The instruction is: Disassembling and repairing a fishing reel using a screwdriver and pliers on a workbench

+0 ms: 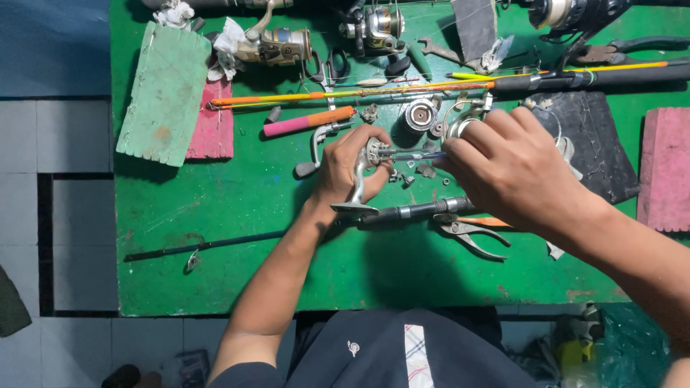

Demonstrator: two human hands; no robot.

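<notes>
My left hand point(350, 167) grips a silver fishing reel body point(366, 162) over the green table point(237, 201); its foot point(353, 207) points toward me and its crank handle point(316, 147) sticks out to the left. My right hand point(507, 165) holds a thin screwdriver point(413, 155) whose tip reaches into the reel body. Small loose reel parts point(424, 171) lie under and between the hands. A black spool point(420, 115) stands just beyond them.
A black rod point(420, 210) and pliers point(471, 233) lie near me. Behind are an orange-and-pink tool point(309, 121), an orange rod point(345, 93), more reels point(277, 44), a wrench point(435, 49), green foam point(167, 93), pink foam point(665, 169) and a dark cloth point(593, 140).
</notes>
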